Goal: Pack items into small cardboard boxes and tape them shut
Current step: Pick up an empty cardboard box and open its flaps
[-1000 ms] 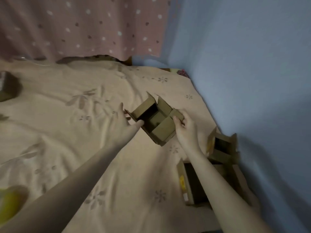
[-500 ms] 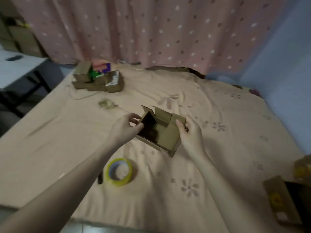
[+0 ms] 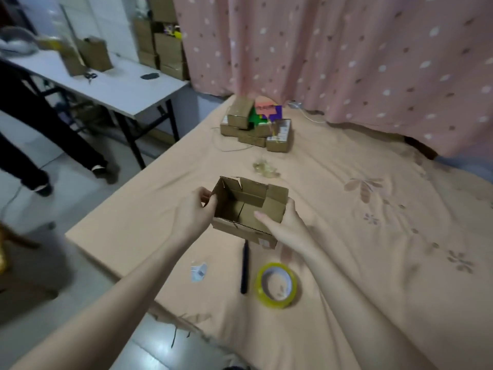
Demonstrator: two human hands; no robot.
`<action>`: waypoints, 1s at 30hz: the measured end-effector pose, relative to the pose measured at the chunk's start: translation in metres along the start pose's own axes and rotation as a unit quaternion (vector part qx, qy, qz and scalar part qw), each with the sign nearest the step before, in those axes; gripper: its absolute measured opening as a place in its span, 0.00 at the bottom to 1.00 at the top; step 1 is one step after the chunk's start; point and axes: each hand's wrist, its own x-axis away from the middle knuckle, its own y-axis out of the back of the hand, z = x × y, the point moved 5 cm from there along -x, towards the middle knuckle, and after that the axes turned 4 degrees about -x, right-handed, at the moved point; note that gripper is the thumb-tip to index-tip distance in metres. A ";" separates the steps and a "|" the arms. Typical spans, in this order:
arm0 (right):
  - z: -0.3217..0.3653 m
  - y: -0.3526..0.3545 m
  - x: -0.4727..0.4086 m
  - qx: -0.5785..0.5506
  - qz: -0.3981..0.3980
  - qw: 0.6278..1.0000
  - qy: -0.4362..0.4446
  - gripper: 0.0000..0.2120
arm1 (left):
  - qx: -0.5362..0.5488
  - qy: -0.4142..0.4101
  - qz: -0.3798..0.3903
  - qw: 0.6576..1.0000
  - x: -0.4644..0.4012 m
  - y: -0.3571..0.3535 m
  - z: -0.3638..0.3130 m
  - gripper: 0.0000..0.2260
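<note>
A small open cardboard box [image 3: 234,209] is held above the bed, its flaps up and nothing visible inside. My left hand [image 3: 194,212] grips its left wall and flap. My right hand [image 3: 285,225] grips the right side, thumb lying over the front rim. A roll of yellow-edged clear tape [image 3: 277,284] lies flat on the bedsheet just below the box. A dark pen-like tool [image 3: 244,268] lies beside the tape, to its left. A pile of closed small boxes [image 3: 256,129] with a colourful item among them sits at the far end of the bed.
The bed's peach floral sheet [image 3: 373,236] stretches to the right. A small paper label [image 3: 198,272] and a crumpled bit of tape [image 3: 265,168] lie on it. A white folding table [image 3: 106,86] with boxes stands to the left, and a person's legs [image 3: 40,145] are on the floor there.
The view has swung left from the wall corner to the bed's left edge. Both hands carried the box along and turned its opening upward. The tape roll now lies right of my left arm.
</note>
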 end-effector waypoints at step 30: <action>-0.012 -0.140 -0.071 0.027 -0.209 0.967 -0.145 0.17 | -0.075 -0.060 0.284 0.954 -0.143 -0.024 0.125 0.14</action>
